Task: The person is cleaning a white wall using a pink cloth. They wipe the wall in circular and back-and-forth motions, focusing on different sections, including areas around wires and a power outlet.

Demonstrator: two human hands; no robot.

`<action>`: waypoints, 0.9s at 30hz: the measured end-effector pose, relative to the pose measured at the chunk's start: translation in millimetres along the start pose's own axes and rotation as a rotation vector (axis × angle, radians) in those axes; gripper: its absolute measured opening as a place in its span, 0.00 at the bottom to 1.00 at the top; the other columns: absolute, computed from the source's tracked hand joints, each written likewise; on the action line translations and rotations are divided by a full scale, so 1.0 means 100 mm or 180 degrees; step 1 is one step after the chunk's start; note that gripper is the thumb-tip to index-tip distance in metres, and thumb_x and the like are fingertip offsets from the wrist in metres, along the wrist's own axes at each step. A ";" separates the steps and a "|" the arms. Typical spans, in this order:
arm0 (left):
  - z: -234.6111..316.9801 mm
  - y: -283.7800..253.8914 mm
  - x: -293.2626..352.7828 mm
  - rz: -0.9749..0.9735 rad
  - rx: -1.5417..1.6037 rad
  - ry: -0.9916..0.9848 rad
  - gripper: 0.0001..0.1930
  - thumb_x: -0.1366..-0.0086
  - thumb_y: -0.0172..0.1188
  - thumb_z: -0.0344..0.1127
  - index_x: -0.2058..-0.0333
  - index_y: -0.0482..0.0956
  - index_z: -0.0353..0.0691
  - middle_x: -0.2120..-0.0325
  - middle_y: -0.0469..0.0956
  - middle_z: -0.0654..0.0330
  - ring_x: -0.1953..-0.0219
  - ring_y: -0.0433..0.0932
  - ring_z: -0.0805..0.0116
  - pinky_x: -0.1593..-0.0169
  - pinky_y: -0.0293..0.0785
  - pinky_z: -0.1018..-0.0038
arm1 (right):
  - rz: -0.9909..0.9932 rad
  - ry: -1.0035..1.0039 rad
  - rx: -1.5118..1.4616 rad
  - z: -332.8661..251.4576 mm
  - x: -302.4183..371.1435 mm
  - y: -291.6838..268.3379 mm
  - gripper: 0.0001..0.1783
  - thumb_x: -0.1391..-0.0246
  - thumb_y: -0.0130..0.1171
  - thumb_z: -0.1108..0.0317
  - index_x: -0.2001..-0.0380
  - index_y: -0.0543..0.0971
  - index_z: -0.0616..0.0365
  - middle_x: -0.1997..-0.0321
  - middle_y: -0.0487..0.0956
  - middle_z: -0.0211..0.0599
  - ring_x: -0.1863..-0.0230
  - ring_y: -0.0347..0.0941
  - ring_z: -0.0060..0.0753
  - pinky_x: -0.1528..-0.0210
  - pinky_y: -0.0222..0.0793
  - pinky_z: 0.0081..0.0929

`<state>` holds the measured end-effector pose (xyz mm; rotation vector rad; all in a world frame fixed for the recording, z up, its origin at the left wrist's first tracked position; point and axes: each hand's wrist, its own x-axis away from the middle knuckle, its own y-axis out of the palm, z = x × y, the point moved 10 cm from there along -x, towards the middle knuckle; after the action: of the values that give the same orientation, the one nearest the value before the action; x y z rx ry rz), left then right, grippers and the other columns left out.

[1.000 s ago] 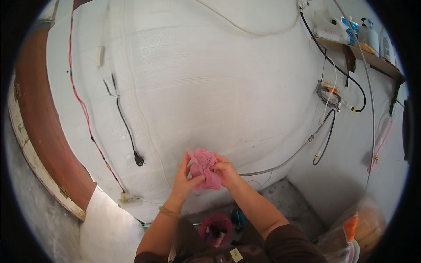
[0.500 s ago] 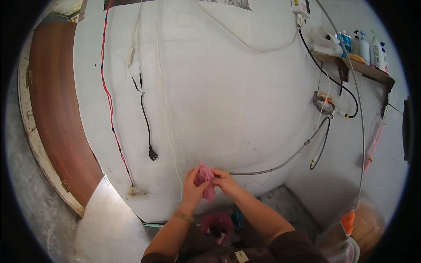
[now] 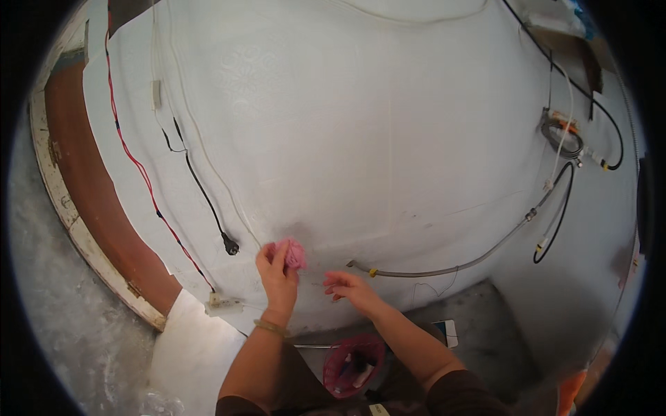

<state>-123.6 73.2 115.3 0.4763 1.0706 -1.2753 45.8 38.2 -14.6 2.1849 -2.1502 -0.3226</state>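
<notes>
My left hand (image 3: 277,267) grips a crumpled pink cloth (image 3: 294,254) against or just in front of the lower wall; I cannot tell whether it touches. The cloth is bunched up and bulges out to the right of my fingers. To its right, my right hand (image 3: 352,290) is apart from the cloth, its fingers loosely bent and spread with nothing in them. Above that hand, the yellow-banded end of a grey hose (image 3: 444,269) meets the wall. A pink basket (image 3: 331,380) with dark and pale items inside stands below, between my forearms.
A black plug (image 3: 230,244) hangs on its cord at the left. Red twisted wires (image 3: 149,184) run down to a socket block (image 3: 220,303). A white phone (image 3: 451,333) lies beyond my right forearm. Coiled hoses (image 3: 565,142) hang at the right wall, and a brown door (image 3: 104,201) stands left.
My right hand has come off the pink cloth and opened. My left hand keeps hold of it and has moved left and up. The view has turned and tilted lower, showing the phone.
</notes>
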 end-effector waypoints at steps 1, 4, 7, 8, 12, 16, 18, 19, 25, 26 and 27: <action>0.05 0.00 -0.13 0.0053 -0.0264 0.0193 0.30 0.52 0.59 0.15 0.46 0.77 0.42 0.50 0.69 0.51 0.46 0.68 0.50 0.44 0.67 0.65 | 0.0020 -0.0059 -0.0084 0.05 -0.05 -0.06 0.24 0.41 0.50 0.77 0.41 0.70 0.61 0.48 0.77 0.38 0.52 0.76 0.32 0.52 0.72 0.30; 0.29 0.08 -0.50 0.0120 -0.0597 0.0717 0.30 0.51 0.59 0.15 0.47 0.77 0.42 0.52 0.70 0.51 0.48 0.68 0.52 0.45 0.67 0.66 | 0.0142 -0.0240 -0.0168 0.03 -0.21 -0.24 0.20 0.40 0.50 0.76 0.44 0.72 0.62 0.51 0.78 0.36 0.54 0.77 0.32 0.54 0.72 0.30; 0.58 0.20 -0.85 0.0093 -0.0644 0.1128 0.29 0.50 0.59 0.15 0.48 0.77 0.41 0.53 0.72 0.53 0.50 0.70 0.52 0.46 0.68 0.66 | 0.0306 -0.0425 -0.0186 -0.24 -0.27 -0.36 0.18 0.40 0.49 0.76 0.47 0.73 0.62 0.53 0.79 0.35 0.56 0.77 0.31 0.56 0.71 0.27; 0.67 0.26 -0.93 0.0091 -0.0638 0.1237 0.28 0.50 0.59 0.15 0.48 0.77 0.41 0.54 0.72 0.54 0.51 0.71 0.52 0.46 0.69 0.66 | 0.0330 -0.0478 -0.0249 -0.28 -0.30 -0.41 0.18 0.40 0.49 0.76 0.47 0.73 0.62 0.54 0.79 0.35 0.57 0.77 0.30 0.57 0.71 0.26; 0.85 0.46 -1.12 0.0158 -0.0578 0.1786 0.22 0.51 0.60 0.18 0.55 0.80 0.38 0.56 0.75 0.56 0.54 0.74 0.52 0.48 0.72 0.61 | 0.0581 -0.0662 -0.0302 -0.54 -0.34 -0.56 0.16 0.39 0.48 0.76 0.48 0.74 0.63 0.55 0.80 0.38 0.57 0.77 0.31 0.55 0.71 0.27; 0.59 0.68 -1.11 -0.0011 -0.0696 0.2045 0.18 0.50 0.59 0.20 0.58 0.81 0.37 0.57 0.76 0.57 0.55 0.74 0.53 0.49 0.72 0.62 | 0.0722 -0.0805 -0.0418 -0.68 -0.47 -0.60 0.15 0.40 0.48 0.76 0.50 0.75 0.62 0.57 0.80 0.39 0.60 0.77 0.31 0.57 0.71 0.27; 0.50 0.75 -1.04 0.0002 -0.0636 0.2104 0.16 0.49 0.58 0.21 0.59 0.81 0.38 0.58 0.76 0.57 0.55 0.74 0.53 0.50 0.73 0.62 | 0.0772 -0.0892 -0.0518 -0.71 -0.55 -0.61 0.14 0.40 0.49 0.76 0.52 0.75 0.62 0.58 0.81 0.40 0.61 0.77 0.31 0.58 0.71 0.27; 0.47 0.76 -1.02 0.0001 -0.0614 0.2087 0.16 0.49 0.58 0.22 0.59 0.81 0.38 0.58 0.76 0.57 0.56 0.74 0.54 0.51 0.73 0.62 | 0.0779 -0.0962 -0.0591 -0.73 -0.59 -0.63 0.14 0.40 0.49 0.76 0.52 0.75 0.61 0.58 0.81 0.40 0.62 0.78 0.31 0.59 0.71 0.27; 0.23 0.98 -0.66 -0.0438 -0.0577 0.2106 0.16 0.51 0.59 0.26 0.60 0.81 0.36 0.59 0.76 0.56 0.57 0.75 0.56 0.56 0.74 0.63 | 0.0940 -0.1237 -0.1189 -0.63 -0.68 -0.83 0.13 0.40 0.50 0.76 0.53 0.76 0.62 0.60 0.81 0.40 0.64 0.78 0.31 0.61 0.71 0.27; 0.14 1.06 -0.53 -0.0635 -0.0521 0.2076 0.16 0.51 0.59 0.26 0.60 0.80 0.36 0.60 0.76 0.56 0.58 0.75 0.56 0.57 0.74 0.63 | 0.0963 -0.1226 -0.1301 -0.54 -0.65 -0.88 0.12 0.40 0.50 0.76 0.53 0.76 0.62 0.60 0.81 0.40 0.64 0.78 0.31 0.61 0.71 0.27; 0.04 1.13 -0.40 -0.0820 -0.0477 0.2046 0.16 0.52 0.59 0.27 0.60 0.80 0.35 0.60 0.76 0.56 0.58 0.75 0.56 0.57 0.74 0.63 | 0.0970 -0.1219 -0.1412 -0.47 -0.64 -0.91 0.12 0.40 0.50 0.76 0.54 0.76 0.62 0.60 0.81 0.40 0.64 0.78 0.31 0.61 0.71 0.27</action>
<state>-14.6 122.8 122.1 0.6717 1.8004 -1.2810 144.1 99.4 21.3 1.6273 -2.2558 -1.1445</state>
